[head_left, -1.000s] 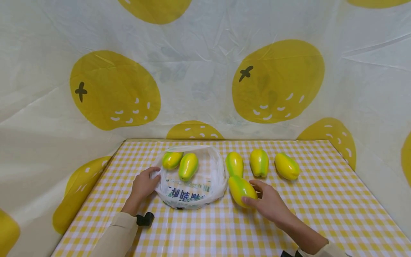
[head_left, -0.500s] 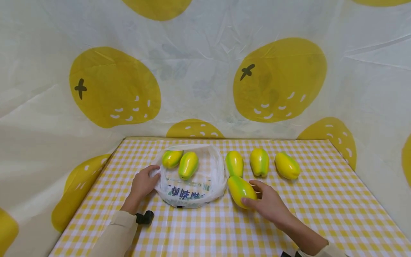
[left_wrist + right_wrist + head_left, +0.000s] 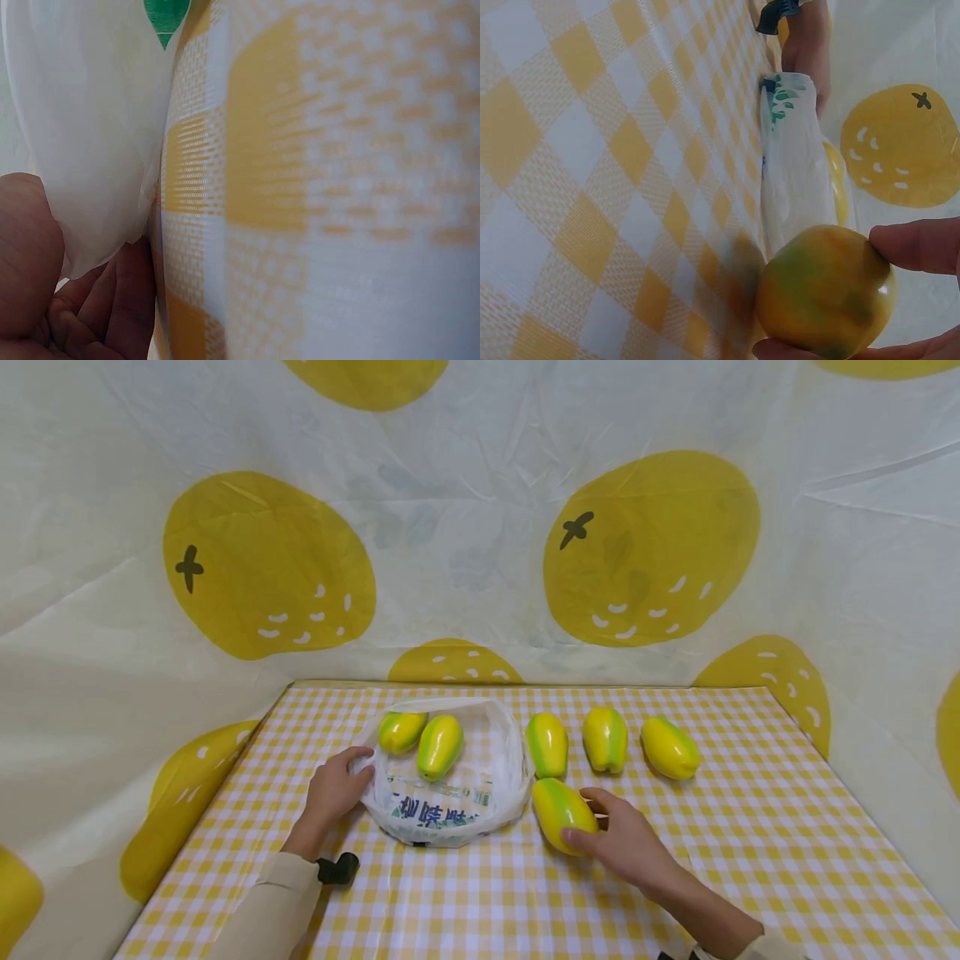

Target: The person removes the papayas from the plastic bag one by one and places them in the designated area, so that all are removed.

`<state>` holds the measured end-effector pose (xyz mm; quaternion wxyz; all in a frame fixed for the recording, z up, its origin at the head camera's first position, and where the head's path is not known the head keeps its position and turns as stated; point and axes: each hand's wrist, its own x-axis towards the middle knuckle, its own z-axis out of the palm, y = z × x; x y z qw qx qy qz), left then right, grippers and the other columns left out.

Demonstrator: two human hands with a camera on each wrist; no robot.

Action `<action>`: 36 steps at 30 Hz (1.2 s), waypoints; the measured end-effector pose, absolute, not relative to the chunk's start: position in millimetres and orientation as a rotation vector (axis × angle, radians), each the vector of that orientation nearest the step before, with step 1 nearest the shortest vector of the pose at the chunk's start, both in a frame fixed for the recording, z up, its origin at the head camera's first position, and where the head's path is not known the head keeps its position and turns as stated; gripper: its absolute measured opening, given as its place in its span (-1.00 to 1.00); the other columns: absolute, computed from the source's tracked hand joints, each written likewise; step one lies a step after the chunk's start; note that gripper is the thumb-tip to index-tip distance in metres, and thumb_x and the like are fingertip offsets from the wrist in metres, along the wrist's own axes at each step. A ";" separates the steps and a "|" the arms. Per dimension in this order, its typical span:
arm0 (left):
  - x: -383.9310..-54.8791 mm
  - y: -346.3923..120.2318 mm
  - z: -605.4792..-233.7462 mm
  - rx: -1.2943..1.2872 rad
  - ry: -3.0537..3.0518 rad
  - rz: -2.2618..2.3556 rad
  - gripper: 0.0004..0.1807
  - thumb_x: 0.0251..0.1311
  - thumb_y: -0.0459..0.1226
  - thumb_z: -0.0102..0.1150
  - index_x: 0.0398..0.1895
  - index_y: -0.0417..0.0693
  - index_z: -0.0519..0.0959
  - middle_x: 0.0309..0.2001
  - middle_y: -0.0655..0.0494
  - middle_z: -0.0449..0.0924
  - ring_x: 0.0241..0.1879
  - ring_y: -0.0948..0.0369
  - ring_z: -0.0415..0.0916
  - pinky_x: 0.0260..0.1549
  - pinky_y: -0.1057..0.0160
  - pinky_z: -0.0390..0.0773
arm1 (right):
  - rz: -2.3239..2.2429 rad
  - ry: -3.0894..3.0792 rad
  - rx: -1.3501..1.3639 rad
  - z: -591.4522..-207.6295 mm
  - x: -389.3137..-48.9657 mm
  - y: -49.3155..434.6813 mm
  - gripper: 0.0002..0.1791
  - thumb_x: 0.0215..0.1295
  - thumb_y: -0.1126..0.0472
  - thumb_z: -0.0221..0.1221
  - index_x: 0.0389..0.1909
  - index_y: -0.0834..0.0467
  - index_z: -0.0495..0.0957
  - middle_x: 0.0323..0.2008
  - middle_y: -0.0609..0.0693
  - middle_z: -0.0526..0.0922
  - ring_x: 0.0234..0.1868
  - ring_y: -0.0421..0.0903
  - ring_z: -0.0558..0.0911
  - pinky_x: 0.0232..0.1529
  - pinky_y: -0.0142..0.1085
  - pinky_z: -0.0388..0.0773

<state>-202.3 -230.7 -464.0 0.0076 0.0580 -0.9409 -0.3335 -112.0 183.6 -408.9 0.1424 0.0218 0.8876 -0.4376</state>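
My right hand (image 3: 626,839) holds a yellow-green papaya (image 3: 562,816) between thumb and fingers, close over the cloth; the right wrist view has this papaya (image 3: 825,292) gripped at its sides. My left hand (image 3: 336,783) pinches the left rim of a white plastic bag (image 3: 513,793), and its thumb (image 3: 26,255) lies against the film in the left wrist view. Inside the wide-mouthed bag lie two papayas, one upright (image 3: 440,747) and one tilted (image 3: 401,732) at the back. Three more stand in a row right of the bag: a near one (image 3: 547,745), a middle one (image 3: 605,739) and a far-right one (image 3: 670,747).
A yellow-and-white checked tablecloth (image 3: 465,910) covers the table. Behind it hangs a pale curtain (image 3: 457,552) printed with large yellow fruit. A black strap device (image 3: 339,869) sits on the left wrist.
The papaya in my right hand has shifted slightly toward me, opening a small gap to the papaya behind it. My left hand stays at the bag's rim.
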 end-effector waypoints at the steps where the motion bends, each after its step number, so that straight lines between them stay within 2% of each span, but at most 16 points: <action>1: -201.7 -230.7 -463.6 0.180 -2.940 -1.042 -0.56 0.41 -0.14 0.14 0.29 -0.04 0.62 0.30 -0.26 0.60 0.20 -0.25 0.60 0.16 -0.22 0.53 | -1.254 2.560 0.066 -409.7 -112.2 182.9 -0.11 0.25 -0.02 0.44 0.49 0.29 0.34 0.35 0.33 0.54 0.25 0.20 0.63 0.08 0.01 0.65; 6: -201.0 -231.9 -464.5 0.174 -2.943 -1.037 -0.57 0.42 -0.16 0.14 0.29 -0.05 0.62 0.30 -0.26 0.60 0.22 -0.25 0.58 0.18 -0.23 0.52 | -1.182 2.588 0.066 -414.0 -113.2 179.9 -0.11 0.26 -0.07 0.42 0.49 0.26 0.33 0.37 0.29 0.54 0.30 0.22 0.59 0.16 0.07 0.60; 11: -201.6 -232.8 -466.2 0.173 -2.948 -1.032 -0.57 0.42 -0.16 0.15 0.29 -0.05 0.62 0.30 -0.27 0.61 0.22 -0.26 0.58 0.17 -0.24 0.52 | -1.096 2.664 -0.037 -413.4 -113.1 177.8 -0.09 0.28 -0.10 0.39 0.49 0.33 0.32 0.36 0.28 0.56 0.31 0.19 0.59 0.22 0.13 0.55; 16: -201.8 -232.5 -466.5 0.177 -2.945 -1.032 -0.57 0.41 -0.15 0.15 0.28 -0.04 0.62 0.30 -0.26 0.61 0.22 -0.25 0.59 0.18 -0.23 0.52 | -1.033 2.716 -0.129 -406.6 -115.8 177.2 -0.09 0.34 -0.16 0.32 0.50 0.34 0.31 0.42 0.33 0.48 0.41 0.31 0.49 0.31 0.24 0.45; 21: -202.3 -231.2 -465.4 0.180 -2.942 -1.037 -0.57 0.41 -0.15 0.15 0.28 -0.04 0.62 0.31 -0.25 0.60 0.24 -0.24 0.58 0.21 -0.23 0.50 | -1.033 2.772 -0.165 -400.4 -120.4 172.3 -0.16 0.39 -0.11 0.29 0.52 0.28 0.30 0.47 0.32 0.42 0.46 0.35 0.42 0.34 0.28 0.41; 31: -204.1 -232.7 -467.7 0.166 -2.928 -1.041 -0.57 0.40 -0.15 0.15 0.28 -0.03 0.62 0.30 -0.24 0.61 0.22 -0.22 0.60 0.20 -0.22 0.52 | -1.152 2.790 -0.232 -383.9 -146.6 143.7 -0.19 0.43 -0.09 0.27 0.53 0.23 0.29 0.50 0.27 0.40 0.41 0.32 0.48 0.33 0.23 0.47; 36: -206.1 -233.2 -468.7 0.167 -2.927 -1.060 -0.57 0.40 -0.14 0.15 0.28 -0.03 0.62 0.31 -0.25 0.60 0.24 -0.23 0.58 0.22 -0.22 0.51 | -1.262 2.696 -0.235 -381.4 -160.3 129.7 -0.22 0.45 -0.06 0.26 0.55 0.20 0.27 0.52 0.24 0.37 0.46 0.30 0.46 0.37 0.17 0.47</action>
